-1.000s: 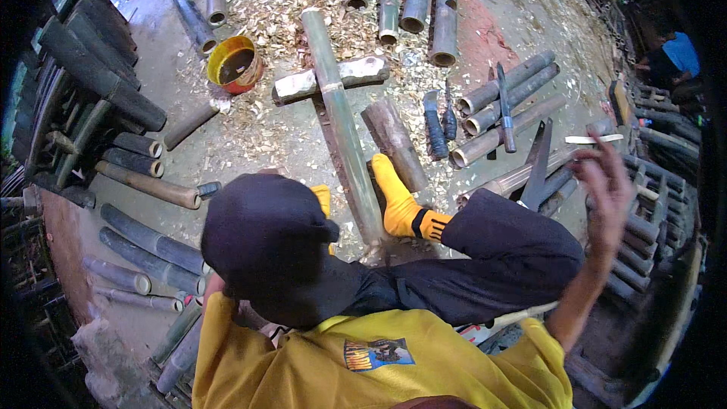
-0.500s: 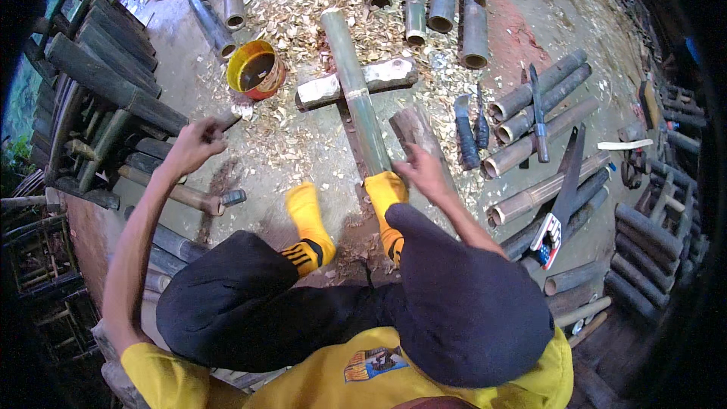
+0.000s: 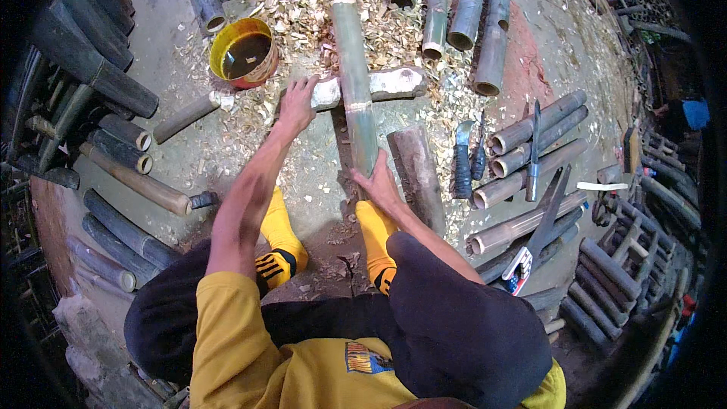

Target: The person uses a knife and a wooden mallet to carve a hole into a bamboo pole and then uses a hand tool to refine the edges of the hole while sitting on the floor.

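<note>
A person sits on the ground with a long green bamboo pole (image 3: pixel 354 83) lying in front of them. The pole runs from near the feet to far away, and it rests across a flat pale block (image 3: pixel 379 85).

The hands are apart. The left hand (image 3: pixel 297 102) is spread open on the left end of the block, just left of the pole. The right hand (image 3: pixel 381 184) lies flat against the near end of the pole, fingers open. Neither hand is closed around anything.

The pole is round, so it could roll off the block if the right hand pushes it sideways. The block could also tip or slide, because it sits on loose wood chips (image 3: pixel 303 0). Then the pole might drop onto the yellow socks (image 3: pixel 282 236), since the feet are just beside its near end.

A dark short log (image 3: pixel 418 174) lies right next to the right hand. A rolling pole could pinch fingers against it.

Sharp tools lie to the right: a curved knife (image 3: pixel 463 157) and a saw (image 3: pixel 539 229). A hand reaching that way without looking could get cut.

A yellow bucket (image 3: pixel 243 53) with dark liquid stands far left, near the left hand. A bump from that arm could spill it.
</note>
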The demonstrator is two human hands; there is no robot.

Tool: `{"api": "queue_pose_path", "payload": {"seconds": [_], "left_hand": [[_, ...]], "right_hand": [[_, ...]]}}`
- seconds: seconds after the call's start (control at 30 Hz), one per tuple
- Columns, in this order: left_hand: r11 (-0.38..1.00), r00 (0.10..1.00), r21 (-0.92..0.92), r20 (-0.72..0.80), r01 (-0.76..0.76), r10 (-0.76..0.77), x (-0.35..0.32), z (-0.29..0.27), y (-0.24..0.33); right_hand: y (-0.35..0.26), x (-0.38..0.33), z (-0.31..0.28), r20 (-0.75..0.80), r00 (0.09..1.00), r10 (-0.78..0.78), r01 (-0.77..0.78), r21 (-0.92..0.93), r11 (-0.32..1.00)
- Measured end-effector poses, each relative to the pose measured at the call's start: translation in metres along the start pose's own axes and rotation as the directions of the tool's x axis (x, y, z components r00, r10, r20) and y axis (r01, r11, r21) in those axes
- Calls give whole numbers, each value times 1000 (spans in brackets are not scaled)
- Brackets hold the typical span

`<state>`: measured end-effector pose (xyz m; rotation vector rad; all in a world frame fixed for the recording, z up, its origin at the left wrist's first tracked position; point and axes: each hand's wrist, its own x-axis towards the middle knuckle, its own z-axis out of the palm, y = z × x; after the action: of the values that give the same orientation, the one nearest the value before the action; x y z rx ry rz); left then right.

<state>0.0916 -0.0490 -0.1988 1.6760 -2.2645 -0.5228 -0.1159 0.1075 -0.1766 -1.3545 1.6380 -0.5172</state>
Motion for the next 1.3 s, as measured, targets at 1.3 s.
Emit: {"api": "queue_pose_path", "payload": {"seconds": [1.3], "left_hand": [[665,772,-439,114,604,-625,-84,39,139]], "right_hand": [[240,-39,-327,-759,650,-12,-521,-458,720]]}}
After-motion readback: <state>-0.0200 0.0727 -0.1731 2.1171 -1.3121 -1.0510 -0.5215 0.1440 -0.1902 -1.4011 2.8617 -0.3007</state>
